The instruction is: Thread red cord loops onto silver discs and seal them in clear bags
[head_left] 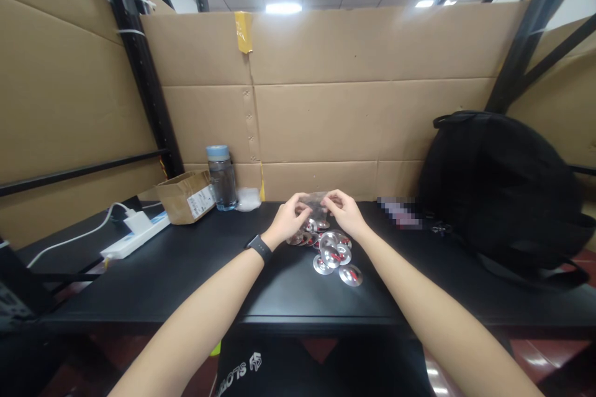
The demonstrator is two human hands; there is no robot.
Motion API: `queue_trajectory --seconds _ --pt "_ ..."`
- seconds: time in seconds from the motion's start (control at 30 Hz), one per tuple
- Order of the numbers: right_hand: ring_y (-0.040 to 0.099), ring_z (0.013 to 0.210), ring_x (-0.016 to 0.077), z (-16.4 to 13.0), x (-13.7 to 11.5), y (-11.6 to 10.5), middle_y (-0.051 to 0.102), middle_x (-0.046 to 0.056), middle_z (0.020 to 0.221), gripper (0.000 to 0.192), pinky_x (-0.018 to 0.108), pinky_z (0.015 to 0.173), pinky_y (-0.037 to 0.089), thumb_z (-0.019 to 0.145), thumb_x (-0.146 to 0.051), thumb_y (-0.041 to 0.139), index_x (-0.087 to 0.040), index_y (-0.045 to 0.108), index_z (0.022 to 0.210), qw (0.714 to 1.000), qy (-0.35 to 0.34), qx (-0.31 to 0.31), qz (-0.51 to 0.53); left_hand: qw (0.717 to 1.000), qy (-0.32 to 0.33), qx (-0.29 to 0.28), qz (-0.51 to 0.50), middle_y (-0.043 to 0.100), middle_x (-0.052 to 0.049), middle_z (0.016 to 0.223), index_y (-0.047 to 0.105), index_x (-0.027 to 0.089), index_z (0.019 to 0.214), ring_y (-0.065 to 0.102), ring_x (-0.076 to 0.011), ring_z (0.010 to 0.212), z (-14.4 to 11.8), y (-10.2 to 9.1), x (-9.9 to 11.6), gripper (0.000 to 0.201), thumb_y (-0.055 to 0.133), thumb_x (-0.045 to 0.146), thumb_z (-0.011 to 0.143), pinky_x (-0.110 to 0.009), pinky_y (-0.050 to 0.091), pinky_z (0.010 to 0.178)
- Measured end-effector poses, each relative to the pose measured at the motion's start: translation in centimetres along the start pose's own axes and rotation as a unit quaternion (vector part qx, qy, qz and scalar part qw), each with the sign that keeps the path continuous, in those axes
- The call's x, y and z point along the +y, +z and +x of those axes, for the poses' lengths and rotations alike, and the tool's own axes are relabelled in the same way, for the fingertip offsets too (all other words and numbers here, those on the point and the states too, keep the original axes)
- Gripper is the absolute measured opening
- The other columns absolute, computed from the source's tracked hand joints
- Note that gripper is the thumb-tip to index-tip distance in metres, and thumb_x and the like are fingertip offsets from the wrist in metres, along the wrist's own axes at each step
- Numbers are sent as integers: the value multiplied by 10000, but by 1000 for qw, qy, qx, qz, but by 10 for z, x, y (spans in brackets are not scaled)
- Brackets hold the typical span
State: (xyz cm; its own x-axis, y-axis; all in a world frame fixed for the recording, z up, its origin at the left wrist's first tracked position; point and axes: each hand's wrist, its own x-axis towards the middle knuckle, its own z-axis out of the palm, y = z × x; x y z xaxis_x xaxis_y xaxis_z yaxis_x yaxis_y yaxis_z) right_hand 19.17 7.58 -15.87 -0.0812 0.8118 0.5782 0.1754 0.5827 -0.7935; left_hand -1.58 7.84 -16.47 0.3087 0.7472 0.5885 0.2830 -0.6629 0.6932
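A clear plastic bag (315,201) is stretched between my two hands, just above the black table. My left hand (292,218) pinches its left side, and a dark watch sits on that wrist. On the other side, my right hand (343,211) grips the bag's right edge between thumb and fingers. Below and in front of the bag lie several shiny round metal discs (331,256) with raised centres and red reflections or marks. They are heaped loosely and overlap; one disc (351,275) lies nearest the table's front edge. My hands hide part of the pile's back.
On the left stand an open cardboard box (182,201), a water bottle (222,178) with a blue lid and a white power strip (136,236) with a plugged-in cable. A black backpack (498,192) fills the right side. Cardboard panels (335,118) close off the back.
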Motion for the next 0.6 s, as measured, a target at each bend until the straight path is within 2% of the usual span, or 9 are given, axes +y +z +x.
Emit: queue_trajectory --seconds 0.13,0.23,0.33,0.4,0.5,0.57,0.6 --pt "693 748 176 -1 -2 0 709 18 835 303 300 734 544 794 -363 759 -210 590 993 1000 -22 -9 8 999 -2 27 -39 766 -39 913 561 211 1252 735 -180 864 2 -2 4 352 635 260 911 -294 555 802" --pt "688 695 168 -2 -4 0 711 -3 778 358 296 713 544 783 -338 770 -225 560 1051 1000 -5 1 28 996 -6 45 -77 749 -43 898 531 204 1226 726 -169 848 3 -2 2 377 671 221 876 -277 548 781" --pt "689 647 173 -4 -6 1 722 -17 739 467 283 647 539 746 -331 808 -246 515 1099 997 29 29 73 989 -16 69 -129 744 -62 943 491 203 1120 723 -167 875 5 -2 -1 358 701 176 831 -259 541 753" --pt "704 661 189 -4 -8 1 734 -1 742 447 282 622 537 721 -341 831 -236 541 1045 994 42 40 96 986 -11 73 -149 746 -85 1016 501 196 1015 721 -172 911 6 -3 -1 276 698 171 823 -257 540 749" --pt "724 732 210 -4 -9 -1 768 69 847 313 306 665 555 710 -353 834 -184 668 914 994 50 26 92 992 11 44 -121 740 -116 1111 607 159 820 712 -191 954 7 -8 3 64 667 177 833 -282 543 790" --pt "717 743 203 -4 -10 -3 779 96 925 288 319 699 562 715 -340 824 -158 749 925 996 53 1 70 995 20 10 -92 737 -122 1144 704 146 790 707 -192 933 7 -11 6 72 644 160 827 -290 545 801" --pt "707 723 194 -4 -10 -4 782 92 920 317 322 700 562 721 -329 818 -157 771 983 996 57 -19 60 996 15 -6 -84 744 -117 1123 750 148 854 706 -181 880 7 -12 7 122 634 143 817 -285 546 776"
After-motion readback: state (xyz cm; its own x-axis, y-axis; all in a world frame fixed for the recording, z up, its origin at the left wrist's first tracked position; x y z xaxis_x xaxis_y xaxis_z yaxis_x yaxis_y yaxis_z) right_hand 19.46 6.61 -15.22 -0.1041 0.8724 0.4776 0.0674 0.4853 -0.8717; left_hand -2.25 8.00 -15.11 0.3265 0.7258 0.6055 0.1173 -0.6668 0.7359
